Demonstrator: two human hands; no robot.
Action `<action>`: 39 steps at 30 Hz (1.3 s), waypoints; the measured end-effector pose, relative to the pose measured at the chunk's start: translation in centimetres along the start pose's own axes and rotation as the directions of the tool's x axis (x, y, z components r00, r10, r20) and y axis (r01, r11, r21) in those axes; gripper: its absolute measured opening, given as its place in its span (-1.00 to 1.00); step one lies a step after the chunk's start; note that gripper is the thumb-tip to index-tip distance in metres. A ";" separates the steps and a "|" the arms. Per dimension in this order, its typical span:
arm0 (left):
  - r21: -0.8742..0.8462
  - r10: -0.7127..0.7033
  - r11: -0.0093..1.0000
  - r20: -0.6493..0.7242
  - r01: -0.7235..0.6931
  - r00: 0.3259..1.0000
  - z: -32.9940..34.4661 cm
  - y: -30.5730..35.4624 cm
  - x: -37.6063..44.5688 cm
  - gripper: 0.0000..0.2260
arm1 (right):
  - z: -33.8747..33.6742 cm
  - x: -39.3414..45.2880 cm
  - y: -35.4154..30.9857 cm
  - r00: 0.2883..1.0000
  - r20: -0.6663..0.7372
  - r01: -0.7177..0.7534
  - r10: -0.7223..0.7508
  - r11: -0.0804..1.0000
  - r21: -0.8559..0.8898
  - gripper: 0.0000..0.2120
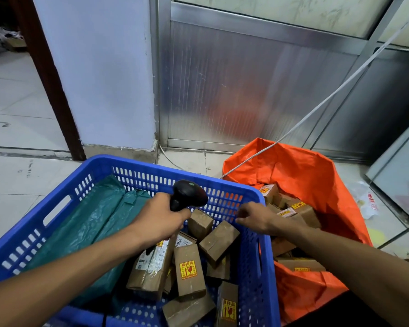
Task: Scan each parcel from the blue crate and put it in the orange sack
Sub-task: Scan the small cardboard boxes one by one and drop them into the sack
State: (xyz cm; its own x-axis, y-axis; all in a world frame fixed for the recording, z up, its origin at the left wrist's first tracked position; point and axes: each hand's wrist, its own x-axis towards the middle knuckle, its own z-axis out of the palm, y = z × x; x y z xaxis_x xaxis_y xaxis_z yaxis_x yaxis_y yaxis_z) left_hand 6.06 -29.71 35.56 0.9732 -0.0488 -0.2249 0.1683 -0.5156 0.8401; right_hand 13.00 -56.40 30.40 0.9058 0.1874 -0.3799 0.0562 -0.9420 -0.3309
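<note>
Small brown cardboard parcels lie jumbled in the blue crate, several bearing yellow stickers with red symbols and print too small to read; one carries a white shipping label. Beside them in the crate lies a green mailer bag. Above the crate, the left hand grips a black scanner; the right hand, its grip apart and seemingly empty, hovers over the crate's right rim. Right of the crate, the orange sack holds more parcels.

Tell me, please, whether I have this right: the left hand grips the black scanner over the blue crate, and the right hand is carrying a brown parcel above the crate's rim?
Not quite. In the head view the right hand carries nothing; its fingers hang loosely curled above the blue crate rim. The left hand does grip the black scanner over the crate.
</note>
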 end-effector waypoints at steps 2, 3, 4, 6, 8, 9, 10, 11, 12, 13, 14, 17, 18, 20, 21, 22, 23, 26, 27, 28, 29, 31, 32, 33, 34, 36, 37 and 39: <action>-0.007 0.005 1.000 0.000 -0.005 1.000 0.0 0.0 0.0 -0.88 | 1.8 0.1 -1.1 0.997 0.079 0.026 -0.021 0.998 -0.056 -0.74; -0.009 0.008 1.000 0.000 -0.008 1.000 0.1 0.0 0.1 -0.87 | 2.9 0.1 -1.7 0.993 0.117 0.046 -0.035 0.994 -0.098 -0.72; -0.011 0.009 1.000 0.002 -0.009 1.000 0.1 0.0 0.2 -0.87 | 4.0 0.0 -2.3 0.987 0.153 0.075 -0.051 0.985 -0.156 -0.69; -0.014 0.009 1.000 0.001 -0.009 1.000 0.2 -0.1 0.3 -0.88 | 6.8 -0.1 -3.7 0.977 0.204 0.126 -0.069 0.952 -0.280 -0.66; -0.024 0.009 1.000 0.000 -0.009 1.000 0.1 0.0 0.5 -0.88 | 10.1 0.0 -5.0 0.968 0.243 0.136 -0.055 0.935 -0.329 -0.67; -0.031 0.011 0.999 -0.001 -0.011 1.000 0.1 0.0 0.6 -0.87 | 11.9 0.1 -5.5 0.964 0.265 0.110 -0.024 0.943 -0.314 -0.66; -0.033 0.014 0.999 -0.003 -0.014 1.000 0.0 0.1 0.6 -0.86 | 13.5 0.1 -6.0 0.960 0.278 0.078 0.008 0.952 -0.298 -0.65; -0.034 0.016 0.999 -0.007 -0.016 1.000 0.0 0.1 0.6 -0.85 | 15.0 0.2 -6.3 0.958 0.284 0.047 0.035 0.960 -0.277 -0.62; -0.035 0.018 0.999 -0.009 -0.019 1.000 -0.1 0.2 0.6 -0.85 | 16.1 0.2 -6.7 0.956 0.288 0.019 0.058 0.965 -0.260 -0.60; -0.035 0.020 0.999 -0.011 -0.021 1.000 -0.1 0.2 0.6 -0.86 | 17.2 0.4 -6.8 0.954 0.290 -0.005 0.080 0.968 -0.249 -0.59; -0.036 0.021 0.999 -0.013 -0.021 1.000 -0.1 0.2 0.6 -0.87 | 17.8 0.4 -7.0 0.951 0.294 -0.024 0.097 0.970 -0.243 -0.57; -0.036 0.022 0.999 -0.019 -0.022 1.000 -0.2 0.1 0.7 -0.88 | 19.0 1.0 -7.3 0.947 0.284 -0.091 0.149 0.974 -0.207 -0.57; -0.035 0.020 0.999 -0.021 -0.020 1.000 -0.2 0.0 0.7 -0.88 | 19.1 1.2 -7.3 0.948 0.268 -0.121 0.170 0.975 -0.188 -0.56; -0.041 0.012 0.999 -0.022 -0.013 1.000 -0.2 -0.1 0.8 -0.88 | 19.3 1.7 -7.4 0.946 0.238 -0.192 0.222 0.971 -0.141 -0.55; -0.043 0.009 0.999 -0.022 -0.010 1.000 -0.2 -0.2 0.8 -0.89 | 19.6 1.9 -7.4 0.939 0.233 -0.229 0.252 0.966 -0.119 -0.54; -0.041 0.008 0.999 -0.024 -0.009 1.000 -0.2 -0.2 0.8 -0.89 | 20.0 2.1 -7.4 0.933 0.230 -0.260 0.276 0.961 -0.095 -0.52; -0.037 0.009 0.999 -0.027 -0.010 1.000 -0.2 -0.2 0.9 -0.88 | 20.4 2.2 -7.5 0.925 0.233 -0.293 0.301 0.954 -0.072 -0.49; -0.041 0.001 0.999 -0.018 -0.002 1.000 -0.1 -0.3 0.9 -0.90 | 22.0 2.4 -8.0 0.909 0.236 -0.349 0.343 0.937 -0.021 -0.36; -0.044 -0.005 0.999 -0.011 0.005 1.000 0.0 -0.4 1.0 -0.90 | 22.4 2.4 -8.2 0.905 0.239 -0.359 0.351 0.933 -0.013 -0.29; -0.046 -0.009 0.999 -0.008 0.009 1.000 0.0 -0.5 1.0 -0.89 | 22.9 2.5 -8.4 0.902 0.241 -0.366 0.357 0.931 -0.011 -0.23; -0.044 -0.015 0.999 -0.006 0.015 1.000 0.1 -0.6 1.1 -0.87 | 23.3 2.5 -8.6 0.901 0.237 -0.373 0.365 0.928 -0.011 -0.18; -0.038 -0.023 0.999 -0.006 0.022 1.000 0.1 -0.9 1.2 -0.84 | 23.9 2.6 -8.8 0.906 0.205 -0.375 0.369 0.927 -0.012 -0.12; -0.038 -0.023 0.999 -0.002 0.023 1.000 0.2 -0.9 1.2 -0.84 | 24.1 2.6 -8.8 0.911 0.190 -0.370 0.365 0.929 -0.011 -0.11; -0.038 -0.022 0.999 0.000 0.022 1.000 0.2 -1.0 1.3 -0.84 | 24.2 2.5 -8.7 0.914 0.183 -0.366 0.361 0.931 -0.009 -0.10; -0.039 -0.022 0.999 0.001 0.022 1.000 0.2 -1.0 1.3 -0.83 | 24.3 2.5 -8.6 0.918 0.177 -0.361 0.356 0.933 -0.004 -0.09; -0.043 -0.025 0.999 0.000 0.025 1.000 0.2 -1.1 1.5 -0.82 | 24.1 2.5 -8.2 0.918 0.176 -0.361 0.354 0.932 0.008 -0.08; -0.045 -0.025 0.999 -0.002 0.025 1.000 0.1 -1.1 1.6 -0.82 | 24.0 2.5 -8.0 0.918 0.179 -0.365 0.355 0.931 0.022 -0.08; -0.047 -0.023 0.999 -0.004 0.023 1.000 0.2 -1.2 1.6 -0.85 | 23.6 2.6 -7.8 0.913 0.191 -0.376 0.361 0.925 0.052 -0.10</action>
State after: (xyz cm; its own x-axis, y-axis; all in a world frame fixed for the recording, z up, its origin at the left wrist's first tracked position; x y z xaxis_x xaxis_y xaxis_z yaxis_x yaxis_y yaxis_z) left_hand 7.41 -29.32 34.13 0.9695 -0.0335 -0.2426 0.1980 -0.4760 0.8569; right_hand 5.01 -42.05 11.64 0.7668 -0.1154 -0.6315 -0.3108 -0.9274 -0.2080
